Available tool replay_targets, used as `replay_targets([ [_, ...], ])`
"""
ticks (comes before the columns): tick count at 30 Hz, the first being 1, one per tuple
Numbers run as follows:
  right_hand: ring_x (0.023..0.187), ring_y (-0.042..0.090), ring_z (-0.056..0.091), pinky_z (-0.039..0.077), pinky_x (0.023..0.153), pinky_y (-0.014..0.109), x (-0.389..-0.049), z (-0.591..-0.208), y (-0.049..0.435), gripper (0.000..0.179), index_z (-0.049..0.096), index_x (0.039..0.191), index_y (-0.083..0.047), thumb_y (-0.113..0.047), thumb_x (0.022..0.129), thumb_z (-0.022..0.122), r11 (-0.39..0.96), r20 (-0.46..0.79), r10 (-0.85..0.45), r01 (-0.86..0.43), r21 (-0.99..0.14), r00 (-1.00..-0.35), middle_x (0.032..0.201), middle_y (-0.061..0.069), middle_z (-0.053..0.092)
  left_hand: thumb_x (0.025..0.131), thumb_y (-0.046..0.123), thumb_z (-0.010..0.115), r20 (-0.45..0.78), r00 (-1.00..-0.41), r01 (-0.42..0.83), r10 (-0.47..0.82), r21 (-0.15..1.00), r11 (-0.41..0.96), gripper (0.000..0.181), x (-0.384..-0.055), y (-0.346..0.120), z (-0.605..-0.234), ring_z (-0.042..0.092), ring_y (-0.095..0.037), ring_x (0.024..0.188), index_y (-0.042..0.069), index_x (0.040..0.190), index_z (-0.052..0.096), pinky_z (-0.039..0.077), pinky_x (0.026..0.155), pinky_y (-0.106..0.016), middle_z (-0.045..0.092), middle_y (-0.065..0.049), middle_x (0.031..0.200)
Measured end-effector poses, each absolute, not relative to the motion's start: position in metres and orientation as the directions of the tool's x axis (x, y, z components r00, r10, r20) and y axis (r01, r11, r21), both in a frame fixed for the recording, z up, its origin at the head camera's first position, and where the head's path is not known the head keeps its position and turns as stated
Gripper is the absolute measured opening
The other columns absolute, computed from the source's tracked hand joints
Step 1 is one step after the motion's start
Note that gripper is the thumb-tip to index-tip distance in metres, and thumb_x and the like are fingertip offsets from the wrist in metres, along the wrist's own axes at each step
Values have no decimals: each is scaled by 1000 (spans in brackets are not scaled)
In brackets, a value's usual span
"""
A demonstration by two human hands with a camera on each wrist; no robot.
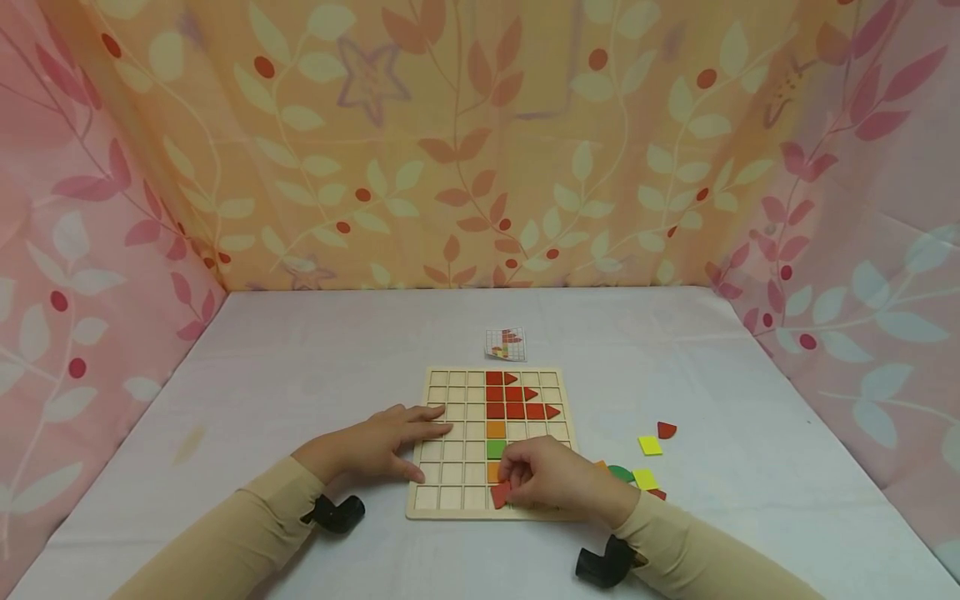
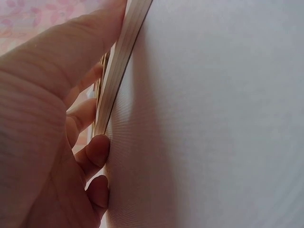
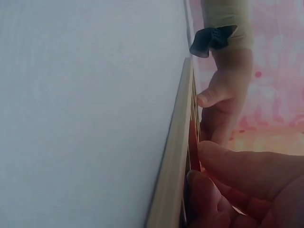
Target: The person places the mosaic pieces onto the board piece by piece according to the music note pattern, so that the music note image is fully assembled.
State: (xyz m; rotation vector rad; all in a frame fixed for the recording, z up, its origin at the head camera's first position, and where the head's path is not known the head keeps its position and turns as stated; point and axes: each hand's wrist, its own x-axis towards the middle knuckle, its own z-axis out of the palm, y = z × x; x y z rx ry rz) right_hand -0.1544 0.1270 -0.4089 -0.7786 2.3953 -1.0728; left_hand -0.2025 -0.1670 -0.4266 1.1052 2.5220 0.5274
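A wooden grid board [image 1: 452, 473] lies flat on the table. My right hand [image 1: 561, 479] pinches a red tile [image 1: 499, 496] between thumb and fingers, low over the board's bottom row and slightly tilted. In the right wrist view that red tile [image 3: 193, 147] shows edge-on near the board's side. My left hand [image 1: 378, 443] rests on the board's left edge, fingers spread and nothing held. Set in the grid are red squares [image 1: 495, 410] with red pointed tiles [image 1: 552, 412] at their row ends. Below them run an orange square [image 1: 496, 429], a green square [image 1: 496, 449] and another orange square [image 1: 492, 472].
A small pattern card [image 1: 506, 343] lies behind the board. To the right are loose pieces: a red rounded piece [image 1: 667, 430], yellow squares [image 1: 650, 446], and a green curved piece [image 1: 619, 473] partly hidden. Patterned curtains [image 1: 480, 150] surround the white-covered table [image 1: 300, 358].
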Motion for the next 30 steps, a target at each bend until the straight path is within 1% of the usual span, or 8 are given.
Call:
replay_targets([
  [6,59,3,49,42,56,21,-154,-411,123,14,61,77,-17,-12,74,74,556,-88,-655,-401,-728,-751,61,-10,53,76,57,61,-148,-639,632,755,460,624,76,-203,-167,-426,20,-30,134,32,142,33,18,103,-54,20,3,151],
  [11,59,2,48,42,55,20,-155,-414,122,17,59,73,-18,-12,72,75,571,-77,-659,-431,-698,-748,61,-11,52,76,57,61,-148,-638,633,756,457,624,76,-203,-167,-427,19,-30,135,32,142,33,16,104,-55,20,3,151],
  [18,58,3,46,38,53,20,-154,-409,121,15,59,76,-18,-13,74,74,593,-95,-644,-417,-689,-759,59,-9,50,75,57,62,-130,-633,639,763,468,610,77,-203,-167,-426,23,-32,132,30,142,34,18,102,-56,22,0,151],
  [26,59,4,47,39,54,20,-155,-406,120,15,60,77,-18,-15,75,74,612,-120,-626,-389,-689,-771,59,-8,51,75,55,64,-159,-649,616,744,464,637,77,-203,-166,-425,24,-28,131,34,142,33,23,101,-51,20,5,151],
  [30,60,5,47,40,55,21,-155,-405,120,14,60,78,-18,-16,76,74,609,-130,-632,-386,-693,-764,60,-8,51,75,55,64,-159,-646,618,746,464,634,76,-202,-166,-425,22,-29,133,33,142,34,21,102,-53,20,4,151],
])
